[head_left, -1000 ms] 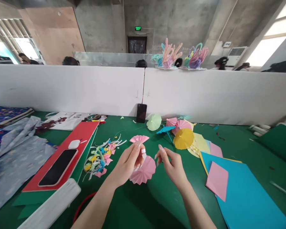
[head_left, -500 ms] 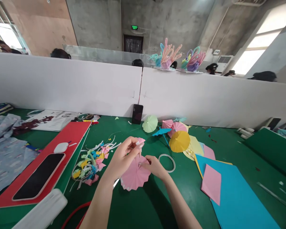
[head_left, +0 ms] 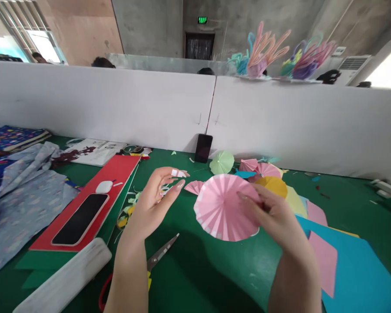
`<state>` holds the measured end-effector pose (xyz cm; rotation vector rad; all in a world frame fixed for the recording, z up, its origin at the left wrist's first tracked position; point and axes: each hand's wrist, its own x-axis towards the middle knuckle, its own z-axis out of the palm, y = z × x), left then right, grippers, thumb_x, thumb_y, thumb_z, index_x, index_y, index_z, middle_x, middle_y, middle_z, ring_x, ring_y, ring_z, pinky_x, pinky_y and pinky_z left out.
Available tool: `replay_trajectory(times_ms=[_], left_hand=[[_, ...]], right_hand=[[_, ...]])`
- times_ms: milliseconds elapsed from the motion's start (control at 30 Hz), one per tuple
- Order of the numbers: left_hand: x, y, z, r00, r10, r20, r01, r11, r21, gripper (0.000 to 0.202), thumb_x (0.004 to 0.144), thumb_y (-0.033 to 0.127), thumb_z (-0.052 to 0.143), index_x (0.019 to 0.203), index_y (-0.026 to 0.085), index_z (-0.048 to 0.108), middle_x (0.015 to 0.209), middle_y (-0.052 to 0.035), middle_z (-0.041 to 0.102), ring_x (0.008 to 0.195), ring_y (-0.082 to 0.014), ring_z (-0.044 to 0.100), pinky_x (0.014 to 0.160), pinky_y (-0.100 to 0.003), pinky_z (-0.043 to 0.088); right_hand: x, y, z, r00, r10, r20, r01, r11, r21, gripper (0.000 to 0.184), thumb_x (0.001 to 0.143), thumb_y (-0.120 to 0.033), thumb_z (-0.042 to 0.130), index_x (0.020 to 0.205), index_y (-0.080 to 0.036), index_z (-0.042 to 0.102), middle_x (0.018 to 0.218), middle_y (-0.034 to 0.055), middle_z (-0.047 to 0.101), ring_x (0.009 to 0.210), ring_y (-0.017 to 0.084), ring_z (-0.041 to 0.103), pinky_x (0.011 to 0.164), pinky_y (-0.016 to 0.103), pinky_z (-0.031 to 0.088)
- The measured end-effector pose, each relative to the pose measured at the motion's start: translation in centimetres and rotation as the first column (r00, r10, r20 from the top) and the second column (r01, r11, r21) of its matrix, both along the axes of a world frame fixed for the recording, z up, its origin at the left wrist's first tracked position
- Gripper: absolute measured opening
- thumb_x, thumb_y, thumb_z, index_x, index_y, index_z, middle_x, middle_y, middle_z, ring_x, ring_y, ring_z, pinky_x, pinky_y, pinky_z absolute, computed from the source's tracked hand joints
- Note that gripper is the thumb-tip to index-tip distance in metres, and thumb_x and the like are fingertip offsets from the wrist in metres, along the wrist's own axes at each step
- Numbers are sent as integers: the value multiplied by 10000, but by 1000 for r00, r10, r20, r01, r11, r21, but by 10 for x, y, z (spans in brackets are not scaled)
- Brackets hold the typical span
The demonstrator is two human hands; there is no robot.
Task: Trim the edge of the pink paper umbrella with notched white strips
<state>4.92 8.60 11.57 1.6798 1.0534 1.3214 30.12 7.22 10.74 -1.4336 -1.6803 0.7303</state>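
My right hand holds a pink pleated paper umbrella raised above the green table, its round top facing me. My left hand hovers just left of it with fingers spread, and a small strip of white tape sticks to one fingertip. Another folded pink paper fan lies on the table between the hands. Scissors with red handles lie below my left wrist.
Several finished paper umbrellas sit behind the hands. Blue and pink paper sheets lie right. A phone rests on red card at left, beside paper scraps. A white partition backs the table; another phone leans on it.
My right hand lifted the pink umbrella off the table and turned its top toward me. My left hand let go and opened, keeping the tape on a fingertip.
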Motion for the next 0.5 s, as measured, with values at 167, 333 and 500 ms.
replay_trajectory(times_ms=[167, 333, 500], left_hand=[[9, -5, 2, 981, -108, -163, 117, 992, 48, 76, 939, 286, 478, 987, 280, 537, 1176, 2, 550, 1184, -165, 494, 967, -284, 419], [20, -5, 0, 947, -158, -280, 168, 986, 11, 306, 914, 251, 531, 1189, 336, 430, 1201, 5, 522, 1073, -139, 542, 878, -251, 452], [19, -7, 5, 966, -140, -217, 135, 990, -36, 359, 905, 206, 543, 1183, 373, 388, 998, 43, 564, 732, -73, 584, 660, -195, 491]], right_hand=[[-4, -4, 5, 996, -50, 80, 46, 997, 56, 267, 888, -398, 516, 716, -195, 539, 623, -19, 449, 562, 130, 395, 471, 233, 318], [-16, -11, 14, 991, -1, 134, -4, 999, 39, 230, 901, -366, 506, 768, -191, 573, 628, -19, 469, 564, 126, 378, 472, 222, 326], [-16, -12, 13, 990, 68, 122, -71, 997, 20, 190, 908, -350, 504, 928, -205, 624, 689, -2, 578, 587, 139, 482, 499, 228, 399]])
